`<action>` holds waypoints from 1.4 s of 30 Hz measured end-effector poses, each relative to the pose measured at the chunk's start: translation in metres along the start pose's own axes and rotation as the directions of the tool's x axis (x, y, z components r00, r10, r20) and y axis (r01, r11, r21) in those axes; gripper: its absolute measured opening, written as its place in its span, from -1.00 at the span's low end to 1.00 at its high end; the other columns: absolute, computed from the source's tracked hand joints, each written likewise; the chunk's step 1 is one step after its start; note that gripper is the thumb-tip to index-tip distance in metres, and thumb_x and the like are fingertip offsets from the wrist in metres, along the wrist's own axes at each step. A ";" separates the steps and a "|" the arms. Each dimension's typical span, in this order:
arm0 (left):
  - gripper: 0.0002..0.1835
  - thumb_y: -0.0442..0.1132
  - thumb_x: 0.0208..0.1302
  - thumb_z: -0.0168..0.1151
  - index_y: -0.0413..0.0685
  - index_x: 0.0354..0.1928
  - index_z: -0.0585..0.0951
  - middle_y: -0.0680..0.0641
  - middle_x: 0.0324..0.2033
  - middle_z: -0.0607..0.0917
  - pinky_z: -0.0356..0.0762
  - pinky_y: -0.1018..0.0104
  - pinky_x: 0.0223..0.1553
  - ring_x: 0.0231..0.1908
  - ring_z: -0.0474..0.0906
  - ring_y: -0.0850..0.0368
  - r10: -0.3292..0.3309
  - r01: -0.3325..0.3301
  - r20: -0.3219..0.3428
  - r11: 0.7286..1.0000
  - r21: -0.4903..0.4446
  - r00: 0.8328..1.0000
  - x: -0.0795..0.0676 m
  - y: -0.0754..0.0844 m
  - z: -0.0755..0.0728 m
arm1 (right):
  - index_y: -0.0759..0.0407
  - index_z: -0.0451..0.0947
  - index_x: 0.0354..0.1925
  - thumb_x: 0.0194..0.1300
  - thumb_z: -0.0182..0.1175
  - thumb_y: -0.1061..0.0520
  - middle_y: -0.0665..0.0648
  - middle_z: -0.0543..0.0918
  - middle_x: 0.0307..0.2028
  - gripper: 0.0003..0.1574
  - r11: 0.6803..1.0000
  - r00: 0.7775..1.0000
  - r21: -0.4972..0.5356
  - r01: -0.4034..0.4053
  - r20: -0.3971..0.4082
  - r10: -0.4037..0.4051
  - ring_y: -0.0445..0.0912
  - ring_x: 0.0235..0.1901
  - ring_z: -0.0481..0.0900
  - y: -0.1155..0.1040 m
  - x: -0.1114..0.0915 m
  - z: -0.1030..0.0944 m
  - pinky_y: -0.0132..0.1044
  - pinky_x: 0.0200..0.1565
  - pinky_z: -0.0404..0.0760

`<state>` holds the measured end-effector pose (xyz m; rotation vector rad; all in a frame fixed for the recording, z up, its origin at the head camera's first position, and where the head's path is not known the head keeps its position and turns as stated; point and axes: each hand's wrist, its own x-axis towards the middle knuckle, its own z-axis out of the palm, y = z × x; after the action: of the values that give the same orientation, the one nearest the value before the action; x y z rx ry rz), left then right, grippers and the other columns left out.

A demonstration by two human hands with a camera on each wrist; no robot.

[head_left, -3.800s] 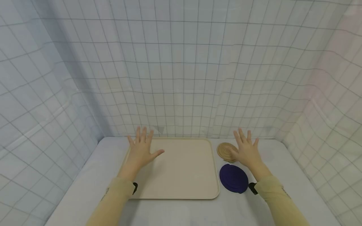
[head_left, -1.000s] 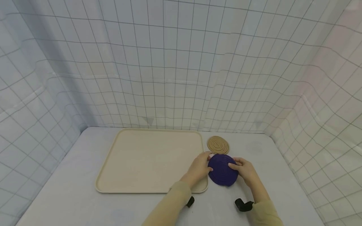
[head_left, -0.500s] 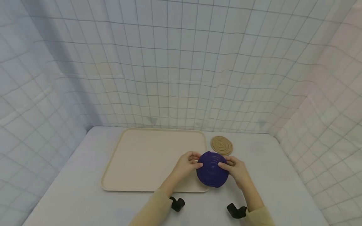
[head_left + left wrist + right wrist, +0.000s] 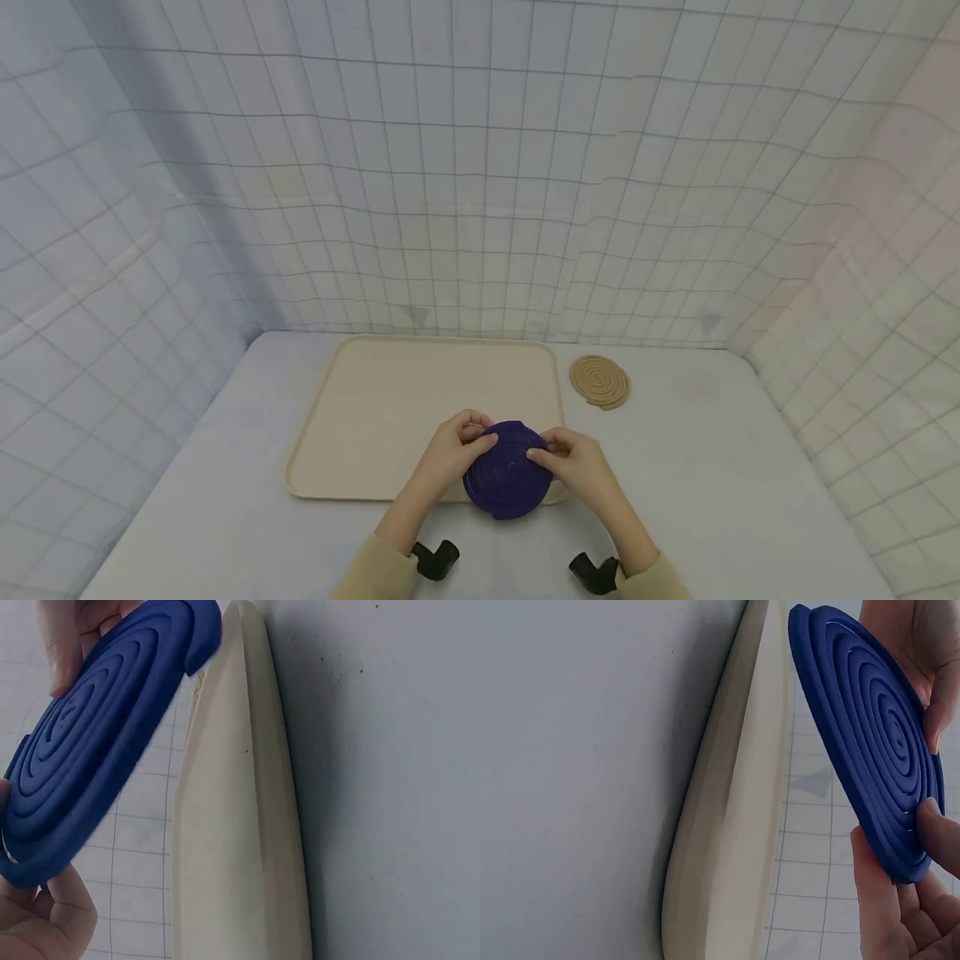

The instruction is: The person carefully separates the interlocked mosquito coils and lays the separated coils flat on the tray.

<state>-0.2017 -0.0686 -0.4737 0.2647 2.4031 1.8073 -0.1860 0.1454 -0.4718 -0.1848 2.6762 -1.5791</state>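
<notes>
A blue flat disc, wound from a rope-like strand into a spiral (image 4: 506, 483), is held up and tilted over the tray's front right corner in the head view. My left hand (image 4: 447, 452) pinches its left edge, thumb on the near face and fingers behind. On the right edge my right hand (image 4: 583, 471) pinches it the same way. Both wrist views show the coiled rings of the blue spiral disc (image 4: 97, 742) close up, raised above the table with a loose strand end at its rim.
The beige tray (image 4: 420, 400) lies left of centre on the white table (image 4: 712, 450). Beyond its right edge, toward the back, sits a smaller tan spiral disc (image 4: 600, 382). Gridded white curtains (image 4: 480, 208) enclose the back and sides.
From spread hands over the table, both hands came to the blue disc beside the tray, gripped and lifted it, then carried it left and nearer. The tan disc stays in its place.
</notes>
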 end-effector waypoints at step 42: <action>-0.57 -0.19 0.47 0.07 -0.29 0.25 0.46 -0.27 0.00 0.71 0.65 0.40 -0.19 -0.20 0.71 0.20 -0.091 0.142 0.162 0.929 -0.340 0.983 -0.022 -0.012 -0.006 | 0.12 0.61 -0.40 0.04 0.49 0.22 0.00 0.67 -0.47 -0.79 0.997 0.995 -0.075 0.009 -0.101 -0.017 -0.21 -0.41 0.57 -0.014 -0.007 0.015 -0.46 -0.37 0.55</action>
<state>-0.1824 -0.0821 -0.4834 0.1997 1.9132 2.0387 -0.1768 0.1269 -0.4670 -0.1268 2.8184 -1.5341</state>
